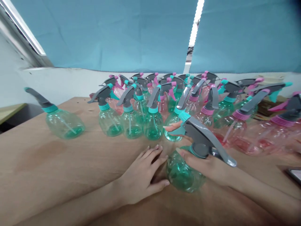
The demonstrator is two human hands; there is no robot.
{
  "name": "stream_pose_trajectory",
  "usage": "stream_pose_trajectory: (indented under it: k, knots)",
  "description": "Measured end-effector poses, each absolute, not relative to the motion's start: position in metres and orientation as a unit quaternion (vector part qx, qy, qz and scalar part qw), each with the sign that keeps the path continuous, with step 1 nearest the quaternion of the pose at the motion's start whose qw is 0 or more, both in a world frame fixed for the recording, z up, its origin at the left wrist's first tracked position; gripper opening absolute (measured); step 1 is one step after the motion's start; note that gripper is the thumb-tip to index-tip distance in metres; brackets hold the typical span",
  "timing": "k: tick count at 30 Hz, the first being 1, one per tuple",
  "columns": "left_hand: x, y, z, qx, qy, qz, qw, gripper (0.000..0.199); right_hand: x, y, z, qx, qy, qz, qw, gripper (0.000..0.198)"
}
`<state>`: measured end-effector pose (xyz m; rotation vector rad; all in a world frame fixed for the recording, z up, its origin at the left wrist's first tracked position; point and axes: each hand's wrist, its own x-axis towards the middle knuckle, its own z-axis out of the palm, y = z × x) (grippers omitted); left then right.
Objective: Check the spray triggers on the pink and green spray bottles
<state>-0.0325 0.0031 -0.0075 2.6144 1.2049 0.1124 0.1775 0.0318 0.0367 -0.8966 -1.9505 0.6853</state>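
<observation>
My right hand [207, 164] is wrapped round the neck of a green spray bottle [184, 171] with a grey and turquoise trigger head; a finger lies by the turquoise trigger. That bottle is tilted, its nozzle pointing up and left. Flat on the wooden table, my left hand [147, 172] rests with fingers spread, just left of the bottle's base, holding nothing. Behind both hands stand several green spray bottles, the closest being a green bottle [153, 124] with a turquoise collar. To their right are several pink spray bottles [235, 125] with grey and pink heads.
A lone green spray bottle [63, 122] stands at the left on the wooden table [94, 182], near a darker stain. A dark-edged flat object [295, 174] lies at the right edge. Blue sheeting [117, 34] hangs across the back above a white ledge.
</observation>
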Motion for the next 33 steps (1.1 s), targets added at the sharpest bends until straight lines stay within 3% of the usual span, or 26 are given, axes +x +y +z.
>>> stream_pose_trajectory:
  k: [11, 20, 26, 33]
  knots:
    - [-0.0328, 0.0042, -0.0110, 0.903, 0.410, 0.045, 0.117, 0.065, 0.1786, 0.0338, 0.0322, -0.347, -0.765, 0.340, 0.422, 0.057]
    - [-0.0325, 0.0030, -0.0090, 0.902, 0.411, 0.050, 0.123, 0.064, 0.1786, 0.0360, 0.0359, -0.320, -0.759, 0.362, 0.437, 0.045]
    - [-0.0325, 0.0035, -0.0090, 0.901, 0.414, 0.044, 0.125, 0.065, 0.1789, 0.0356, 0.0358, -0.308, -0.774, 0.346, 0.432, 0.019]
    - [-0.0326, 0.0043, -0.0096, 0.899, 0.411, 0.066, 0.135, 0.064, 0.1789, 0.0355, 0.0360, -0.312, -0.774, 0.346, 0.429, 0.016]
